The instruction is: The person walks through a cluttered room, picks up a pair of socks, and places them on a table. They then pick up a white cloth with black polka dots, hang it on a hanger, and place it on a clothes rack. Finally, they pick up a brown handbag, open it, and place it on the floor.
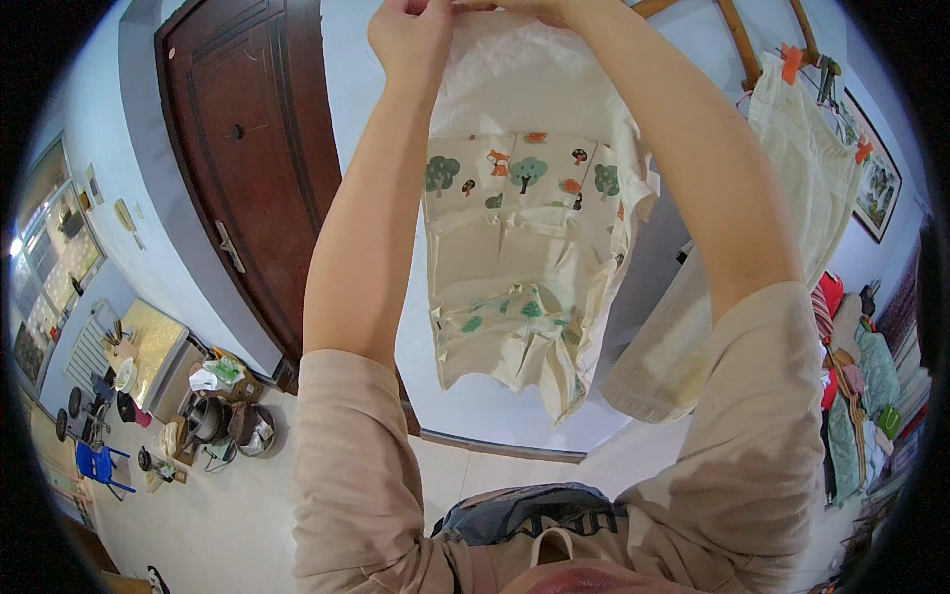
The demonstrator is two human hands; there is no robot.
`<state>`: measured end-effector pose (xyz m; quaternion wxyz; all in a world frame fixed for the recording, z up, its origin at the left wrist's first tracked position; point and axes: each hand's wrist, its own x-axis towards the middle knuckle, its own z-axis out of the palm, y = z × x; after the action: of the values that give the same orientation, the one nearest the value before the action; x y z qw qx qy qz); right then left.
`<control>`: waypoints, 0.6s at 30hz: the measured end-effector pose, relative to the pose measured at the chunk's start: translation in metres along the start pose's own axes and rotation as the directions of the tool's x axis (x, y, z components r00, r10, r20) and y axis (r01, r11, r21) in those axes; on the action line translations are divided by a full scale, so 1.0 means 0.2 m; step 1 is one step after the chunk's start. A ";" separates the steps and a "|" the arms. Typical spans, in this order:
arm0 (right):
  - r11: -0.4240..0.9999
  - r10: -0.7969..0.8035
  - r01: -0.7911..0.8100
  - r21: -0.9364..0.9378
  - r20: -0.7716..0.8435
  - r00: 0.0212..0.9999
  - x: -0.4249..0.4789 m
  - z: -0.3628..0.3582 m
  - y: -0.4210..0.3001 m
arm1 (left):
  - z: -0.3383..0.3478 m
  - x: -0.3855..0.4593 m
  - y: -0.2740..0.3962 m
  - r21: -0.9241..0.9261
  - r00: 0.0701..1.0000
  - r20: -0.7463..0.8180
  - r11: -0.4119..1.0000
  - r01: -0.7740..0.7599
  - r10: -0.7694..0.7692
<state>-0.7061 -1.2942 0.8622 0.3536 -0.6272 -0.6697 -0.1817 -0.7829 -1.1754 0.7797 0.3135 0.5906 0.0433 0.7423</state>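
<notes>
Both arms are raised before me. At the top edge my left hand [412, 33] has its fingers closed at the upper left corner of a cream cloth item [519, 82]. My right hand [553, 10], partly cut off by the frame, grips its upper right side. The cloth hangs down between my forearms, creased and uneven at its lower edge. Across its middle runs a printed panel [527, 171] with a fox, trees, mushrooms and hedgehog-like shapes. Green leaf prints show lower down. My fingertips are mostly out of view.
A pale garment [798, 156] with red clips hangs from a wooden rack [738, 44] at right. Clothes [853, 401] are heaped beyond. A brown door [245, 126] stands left of the cloth. Farther left are a table [152, 349], a blue chair [100, 464] and pots [208, 417].
</notes>
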 end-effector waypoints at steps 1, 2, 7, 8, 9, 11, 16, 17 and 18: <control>1.000 0.017 -0.017 0.012 -0.009 1.000 0.01 0.00 0.00 | 0.01 0.00 0.00 -0.028 1.000 -0.016 0.999 0.015 -0.016; 0.999 0.036 -0.035 0.021 -0.018 0.999 0.02 0.00 0.00 | 0.02 0.00 0.01 -0.058 0.999 -0.030 0.998 0.031 -0.033; 0.911 -0.157 0.081 -0.404 -0.158 0.975 0.04 0.07 -0.02 | 0.04 0.00 -0.01 -0.128 0.985 -0.037 0.979 0.161 -0.167; 0.877 -0.215 0.116 -0.466 -0.166 0.962 0.04 0.08 -0.02 | 0.05 0.00 0.00 -0.169 0.978 -0.014 0.964 0.204 -0.209; 0.838 -0.278 0.152 -0.525 -0.171 0.945 0.03 0.08 -0.03 | 0.05 0.00 0.00 -0.206 0.969 0.008 0.948 0.243 -0.247; 0.840 -0.324 0.192 -0.507 -0.185 0.928 0.00 0.09 -0.04 | 0.09 0.01 -0.03 -0.309 0.974 -0.032 0.929 0.204 -0.225; 0.809 -0.404 0.237 -0.539 -0.215 0.889 -0.04 0.08 -0.03 | 0.14 0.01 -0.06 -0.469 0.983 -0.042 0.872 0.140 -0.180; 0.800 -0.416 0.238 -0.551 -0.222 0.882 -0.04 0.09 -0.02 | 0.15 0.00 -0.05 -0.450 0.980 -0.050 0.880 0.149 -0.191; 0.792 -0.428 0.240 -0.562 -0.230 0.874 -0.04 0.09 -0.03 | 0.15 0.00 -0.03 -0.429 0.978 -0.059 0.889 0.156 -0.200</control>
<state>-0.7158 -1.2882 0.8446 0.2456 -0.5259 -0.6250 -0.5221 -0.7533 -1.1795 0.7850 0.4981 0.4637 -0.0484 0.7311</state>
